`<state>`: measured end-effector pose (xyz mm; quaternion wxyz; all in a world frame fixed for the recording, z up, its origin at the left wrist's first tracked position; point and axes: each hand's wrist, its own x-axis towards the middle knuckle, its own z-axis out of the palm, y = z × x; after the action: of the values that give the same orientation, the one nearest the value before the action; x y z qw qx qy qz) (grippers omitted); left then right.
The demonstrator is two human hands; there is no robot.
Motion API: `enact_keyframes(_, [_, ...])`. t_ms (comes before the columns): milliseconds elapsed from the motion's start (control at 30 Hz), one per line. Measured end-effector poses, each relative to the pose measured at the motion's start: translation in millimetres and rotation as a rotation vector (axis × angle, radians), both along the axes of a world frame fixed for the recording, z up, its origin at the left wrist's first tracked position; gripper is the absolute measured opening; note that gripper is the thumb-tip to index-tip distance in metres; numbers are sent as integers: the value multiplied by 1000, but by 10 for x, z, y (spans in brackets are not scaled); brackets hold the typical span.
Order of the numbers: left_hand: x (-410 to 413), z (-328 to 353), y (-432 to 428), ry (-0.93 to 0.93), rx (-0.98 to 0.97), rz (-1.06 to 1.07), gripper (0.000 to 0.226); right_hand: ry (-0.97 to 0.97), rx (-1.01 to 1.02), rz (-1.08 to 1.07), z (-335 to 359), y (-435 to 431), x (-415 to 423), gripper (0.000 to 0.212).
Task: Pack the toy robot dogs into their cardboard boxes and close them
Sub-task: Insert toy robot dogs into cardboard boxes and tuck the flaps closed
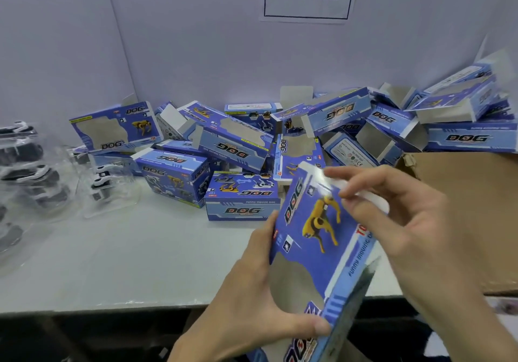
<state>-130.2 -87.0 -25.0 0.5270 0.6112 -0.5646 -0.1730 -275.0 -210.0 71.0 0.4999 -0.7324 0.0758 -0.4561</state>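
Above the bench (126, 249) edge, one blue box (316, 238) is held in two grips: its near end is clasped by the left hand (252, 291), its white flap (309, 170) pinched by the right hand (414, 221). Its long axis is aimed, flap end first, at the wall (196, 53). About a dozen more boxes (238, 143) are heaped behind.

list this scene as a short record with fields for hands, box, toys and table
left hand: grips held box near its lower end
right hand: pinches top flap of that box
held box: blue, tilted, off the table, no toy visible through its window
box pile: many blue boxes at the back, several open
toy dogs: in clear plastic trays, far left
brown carton: right side
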Motion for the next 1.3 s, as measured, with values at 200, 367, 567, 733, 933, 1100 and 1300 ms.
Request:
enact_keyframes(200, [-10, -65, -57, 114, -87, 113, 116, 174, -70, 328, -24, 25, 86, 49])
enact_keyframes(367, [146, -221, -115, 274, -16, 172, 93, 344, -163, 453, -69, -125, 73, 77])
enact_keyframes(567, [104, -335, -177, 473, -22, 267, 90, 361, -367, 183, -157, -151, 175, 73])
enact_keyframes(733, [-204, -275, -104, 354, -12, 382, 120, 263, -335, -15, -174, -101, 264, 79])
enact_keyframes(933, [-373, -302, -7, 205, -8, 364, 126, 216, -274, 97, -216, 39, 236, 67])
enact_keyframes(1100, [-283, -288, 129, 356, -91, 377, 117, 536, -402, 72, -259, -108, 66, 74])
enact_keyframes(1300, [-262, -239, 181, 468, -101, 408, 112, 201, -485, -225, -558, 137, 105, 27])
